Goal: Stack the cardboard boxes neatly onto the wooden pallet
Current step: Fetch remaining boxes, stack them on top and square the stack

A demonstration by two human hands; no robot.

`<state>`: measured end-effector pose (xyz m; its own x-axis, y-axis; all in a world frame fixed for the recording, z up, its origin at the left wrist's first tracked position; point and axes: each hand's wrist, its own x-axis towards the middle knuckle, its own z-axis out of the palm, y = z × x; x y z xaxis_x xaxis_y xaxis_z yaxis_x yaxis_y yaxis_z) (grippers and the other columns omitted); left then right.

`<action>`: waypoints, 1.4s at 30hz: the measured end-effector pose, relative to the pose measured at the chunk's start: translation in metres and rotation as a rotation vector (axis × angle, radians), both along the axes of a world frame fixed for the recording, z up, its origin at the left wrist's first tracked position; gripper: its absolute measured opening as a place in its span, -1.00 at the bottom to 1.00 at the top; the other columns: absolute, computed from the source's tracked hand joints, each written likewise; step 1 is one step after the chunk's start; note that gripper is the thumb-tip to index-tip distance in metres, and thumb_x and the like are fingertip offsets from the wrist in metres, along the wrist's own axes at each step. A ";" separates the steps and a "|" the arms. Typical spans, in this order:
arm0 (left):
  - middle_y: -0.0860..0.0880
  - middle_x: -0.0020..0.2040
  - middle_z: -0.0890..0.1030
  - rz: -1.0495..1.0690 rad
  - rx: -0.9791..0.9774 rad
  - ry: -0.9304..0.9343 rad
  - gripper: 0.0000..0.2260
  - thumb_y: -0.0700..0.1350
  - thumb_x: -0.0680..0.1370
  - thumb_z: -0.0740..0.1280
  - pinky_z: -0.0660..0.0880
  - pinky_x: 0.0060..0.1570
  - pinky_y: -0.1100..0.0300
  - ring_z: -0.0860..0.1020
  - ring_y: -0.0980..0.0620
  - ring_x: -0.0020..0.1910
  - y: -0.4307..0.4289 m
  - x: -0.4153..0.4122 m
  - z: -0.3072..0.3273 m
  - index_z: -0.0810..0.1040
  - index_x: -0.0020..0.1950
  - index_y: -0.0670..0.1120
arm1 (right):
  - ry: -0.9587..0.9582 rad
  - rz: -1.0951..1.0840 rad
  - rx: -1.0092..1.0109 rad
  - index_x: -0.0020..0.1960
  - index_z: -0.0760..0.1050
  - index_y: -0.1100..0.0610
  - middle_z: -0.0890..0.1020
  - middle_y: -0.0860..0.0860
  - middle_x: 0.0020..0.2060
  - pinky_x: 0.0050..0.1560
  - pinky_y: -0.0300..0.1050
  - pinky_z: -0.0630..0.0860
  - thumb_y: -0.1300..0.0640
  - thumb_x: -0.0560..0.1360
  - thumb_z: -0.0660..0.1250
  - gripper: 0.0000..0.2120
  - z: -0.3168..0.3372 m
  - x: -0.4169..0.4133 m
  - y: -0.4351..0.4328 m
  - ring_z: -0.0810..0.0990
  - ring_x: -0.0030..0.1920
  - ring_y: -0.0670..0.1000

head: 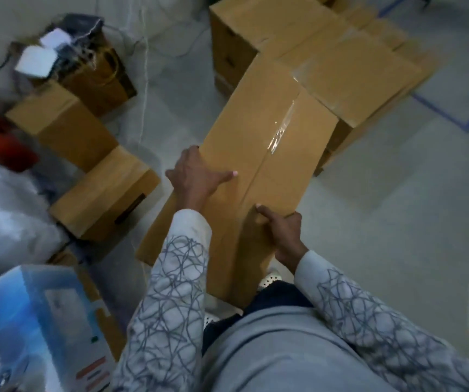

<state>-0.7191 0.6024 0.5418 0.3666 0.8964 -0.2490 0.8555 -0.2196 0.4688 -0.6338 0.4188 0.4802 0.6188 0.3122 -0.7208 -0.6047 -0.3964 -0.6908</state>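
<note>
Head view, single frame, some motion blur.

- I see a long cardboard box (256, 154), sealed with clear tape along its top seam and carried over the floor in front of the person. Contents not visible.
- Left hand (196, 176) clamps its left long edge, thumb flat on the top face, fingers curled under.
- Right hand (281, 233) grips the near right corner the same way, thumb on top.
- The box's far end reaches the stacked boxes (340, 52); I cannot tell whether it rests on them.
- I cannot make out the pallet under the stack.
- Left: two closed boxes (63, 123) on the floor.
- Behind them, an open carton (100, 77) holds white blocks and cables.
</note>
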 end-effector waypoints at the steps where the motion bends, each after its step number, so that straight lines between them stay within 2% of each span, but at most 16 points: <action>1: -0.11 0.39 0.50 -0.055 0.031 0.017 -0.12 0.38 0.30 0.55 0.33 0.36 -0.17 0.47 -0.18 0.37 0.001 0.028 0.009 0.40 0.45 -0.06 | 0.019 -0.046 0.024 0.41 0.30 0.03 0.56 0.03 0.28 0.24 0.24 0.58 -0.30 -0.05 0.72 0.17 0.007 0.019 -0.003 0.57 0.20 0.12; 3: -0.10 0.42 0.48 -0.176 0.077 0.067 -0.12 0.39 0.31 0.54 0.28 0.37 -0.17 0.45 -0.18 0.40 0.004 0.085 0.026 0.38 0.47 -0.05 | 0.071 -0.132 0.045 0.36 0.25 0.04 0.54 0.04 0.25 0.25 0.28 0.56 -0.21 0.13 0.72 0.00 0.018 0.056 -0.010 0.56 0.22 0.15; 5: -0.12 0.44 0.47 -0.283 0.094 0.126 -0.11 0.37 0.30 0.56 0.28 0.39 -0.20 0.44 -0.19 0.41 0.002 0.140 0.043 0.37 0.47 -0.04 | 0.147 -0.189 0.035 0.36 0.17 0.03 0.50 0.06 0.26 0.24 0.31 0.54 -0.17 0.24 0.69 -0.07 0.025 0.088 -0.020 0.52 0.25 0.18; 9: -0.14 0.43 0.50 -0.476 0.100 0.245 -0.08 0.31 0.26 0.62 0.25 0.41 -0.22 0.45 -0.22 0.42 -0.020 0.244 0.059 0.38 0.47 -0.07 | 0.280 -0.322 0.022 0.55 -0.01 -0.01 0.46 0.15 0.32 -0.02 0.22 0.59 -0.18 0.28 0.68 0.13 0.034 0.138 -0.044 0.52 0.19 0.23; 12: -0.13 0.39 0.53 -0.638 0.156 0.300 -0.12 0.31 0.26 0.61 0.21 0.48 -0.19 0.47 -0.18 0.40 -0.049 0.320 0.052 0.41 0.44 -0.07 | 0.340 -0.458 0.013 0.57 0.02 0.03 0.49 0.12 0.14 -0.19 0.13 0.62 -0.17 0.29 0.67 0.12 0.034 0.175 -0.059 0.55 0.05 0.18; 15: -0.10 0.34 0.58 -0.781 0.222 0.294 -0.17 0.34 0.27 0.59 0.17 0.48 -0.14 0.49 -0.14 0.38 -0.075 0.396 0.033 0.45 0.39 -0.05 | 0.373 -0.600 -0.022 0.56 0.10 0.08 0.50 0.16 0.21 0.00 0.29 0.67 -0.23 0.27 0.65 0.10 0.028 0.220 -0.067 0.56 0.13 0.26; 17: -0.11 0.33 0.58 -0.864 0.227 0.286 -0.15 0.38 0.27 0.56 0.15 0.48 -0.13 0.49 -0.15 0.37 -0.082 0.451 0.019 0.46 0.39 -0.06 | 0.372 -0.698 -0.036 0.56 0.11 0.07 0.48 0.19 0.29 0.00 0.34 0.66 -0.22 0.32 0.62 0.04 0.026 0.260 -0.068 0.53 0.21 0.31; 20: -0.12 0.33 0.58 -0.968 0.217 0.264 -0.14 0.43 0.26 0.53 0.15 0.45 -0.12 0.50 -0.16 0.36 -0.085 0.536 0.003 0.47 0.38 -0.07 | 0.339 -0.800 -0.029 0.55 0.13 0.09 0.46 0.20 0.31 -0.36 0.16 0.65 -0.19 0.40 0.58 -0.06 0.028 0.329 -0.067 0.53 0.16 0.32; 22: -0.13 0.34 0.57 -1.042 0.220 0.250 -0.12 0.43 0.26 0.53 0.16 0.45 -0.13 0.49 -0.17 0.37 -0.089 0.593 0.001 0.46 0.39 -0.08 | 0.329 -0.888 -0.015 0.58 0.13 0.10 0.46 0.18 0.29 -0.43 0.12 0.63 -0.16 0.46 0.55 -0.10 0.032 0.373 -0.066 0.54 0.15 0.33; 24: -0.12 0.32 0.58 -1.105 0.216 0.212 -0.12 0.43 0.25 0.54 0.20 0.43 -0.14 0.51 -0.18 0.35 -0.096 0.636 0.004 0.46 0.39 -0.07 | 0.324 -0.942 -0.005 0.58 0.11 0.10 0.46 0.12 0.17 -0.39 0.14 0.65 -0.12 0.51 0.51 -0.15 0.037 0.404 -0.066 0.55 0.15 0.32; 27: -0.10 0.29 0.60 -1.221 0.209 0.165 -0.15 0.44 0.24 0.54 0.26 0.38 -0.10 0.54 -0.15 0.31 -0.116 0.714 0.012 0.48 0.35 -0.04 | 0.312 -1.068 0.019 0.54 0.12 0.11 0.43 0.07 0.00 -0.35 0.11 0.63 -0.08 0.55 0.47 -0.25 0.047 0.462 -0.073 0.54 0.01 0.23; 29: -0.08 0.28 0.61 -1.281 0.178 0.124 -0.16 0.46 0.22 0.53 0.27 0.36 -0.11 0.54 -0.15 0.29 -0.131 0.758 0.008 0.50 0.32 -0.02 | 0.307 -1.147 0.025 0.51 0.13 0.12 0.45 0.08 0.06 -0.34 0.05 0.55 -0.07 0.54 0.47 -0.27 0.045 0.499 -0.083 0.50 0.00 0.16; 33: -0.05 0.24 0.64 -1.353 0.139 0.039 -0.15 0.49 0.18 0.51 0.28 0.31 -0.08 0.56 -0.15 0.25 -0.165 0.848 -0.012 0.53 0.28 -0.01 | 0.292 -1.255 -0.030 0.46 0.06 0.09 0.40 0.10 0.26 -0.30 -0.01 0.46 -0.07 0.55 0.45 -0.28 0.029 0.577 -0.107 0.46 0.18 0.18; 36: -0.04 0.20 0.65 -1.397 0.118 0.009 -0.19 0.49 0.18 0.51 0.28 0.29 -0.06 0.57 -0.15 0.23 -0.194 0.920 -0.025 0.54 0.24 0.00 | 0.311 -1.308 -0.038 0.37 0.07 0.07 0.42 0.12 0.30 -0.20 0.00 0.47 -0.07 0.54 0.45 -0.33 0.008 0.648 -0.132 0.47 0.21 0.19; 39: -0.06 0.18 0.65 -1.405 0.110 -0.008 -0.20 0.48 0.19 0.53 0.34 0.31 -0.06 0.57 -0.16 0.22 -0.229 1.001 -0.030 0.55 0.22 -0.02 | 0.267 -1.305 -0.044 0.45 0.05 0.07 0.43 0.14 0.31 -0.14 0.02 0.48 -0.09 0.52 0.46 -0.26 -0.002 0.732 -0.163 0.48 0.21 0.19; 42: -0.08 0.21 0.63 -1.379 0.106 -0.005 -0.19 0.46 0.22 0.53 0.38 0.30 -0.05 0.56 -0.16 0.24 -0.261 1.090 -0.018 0.54 0.25 -0.05 | 0.255 -1.283 -0.048 0.47 0.05 0.05 0.42 0.16 0.32 0.07 0.20 0.62 -0.14 0.47 0.48 -0.20 0.003 0.829 -0.202 0.49 0.23 0.25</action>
<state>0.3708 0.3417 0.5237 0.9645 -0.1735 -0.1989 -0.0820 -0.9132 0.3992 0.1950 0.2163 0.4827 0.2998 -0.4230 -0.8551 -0.6791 0.5349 -0.5027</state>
